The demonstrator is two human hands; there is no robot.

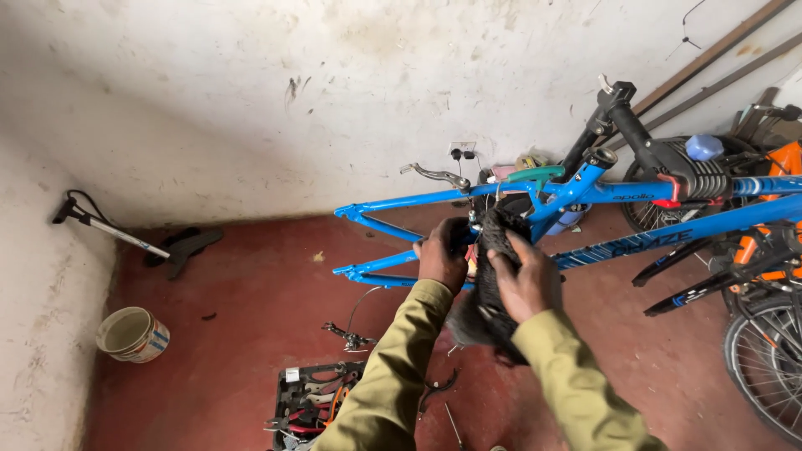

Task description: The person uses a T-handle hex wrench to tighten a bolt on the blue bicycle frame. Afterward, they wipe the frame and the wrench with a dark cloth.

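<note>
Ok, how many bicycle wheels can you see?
2: one spoked wheel at the lower right edge, one wheel behind the blue frame by the wall. Others may be hidden.

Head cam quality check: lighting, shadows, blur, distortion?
Head view: soft, even light, no harsh glare; dim shading in the left wall corner by the floor pump. Wide-angle lens bends the blue bike frame and wall edges. Left hand and right hand on the dark cloth are slightly soft; the cloth's detail is lost in its darkness.

Both hands at blue bike frame (pixel 434 199); right hand (pixel 525 280) grips black saddle (pixel 493 276); left hand (pixel 443 255) alongside.
</note>
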